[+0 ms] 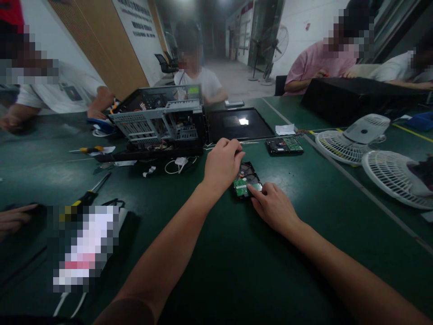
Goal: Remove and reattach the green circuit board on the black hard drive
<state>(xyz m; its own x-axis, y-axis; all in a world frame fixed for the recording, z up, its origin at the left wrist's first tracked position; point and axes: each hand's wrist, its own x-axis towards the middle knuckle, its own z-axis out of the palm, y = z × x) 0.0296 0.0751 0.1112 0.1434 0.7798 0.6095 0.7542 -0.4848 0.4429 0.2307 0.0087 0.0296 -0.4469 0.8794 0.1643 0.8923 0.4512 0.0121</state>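
Observation:
A hard drive (248, 174) with a green circuit board (241, 187) facing up lies on the green table in front of me. My left hand (223, 163) is above its far left edge, with fingers curled and pressed together. Whatever those fingers hold, if anything, is hidden. The index finger of my right hand (275, 207) is stretched out and rests on the circuit board; its other fingers are partly bent, the thumb close to the near edge of the drive. Farther back to the right lies a second hard drive (284, 146), untouched.
An opened computer case (158, 122) stands at the back left beside a black panel (238, 124). Screwdrivers (89, 194), a pixelated phone-like object (89, 243) and a white cable (174, 167) lie leftward. White fan parts (348, 140) are on the right. Several people sit around the table.

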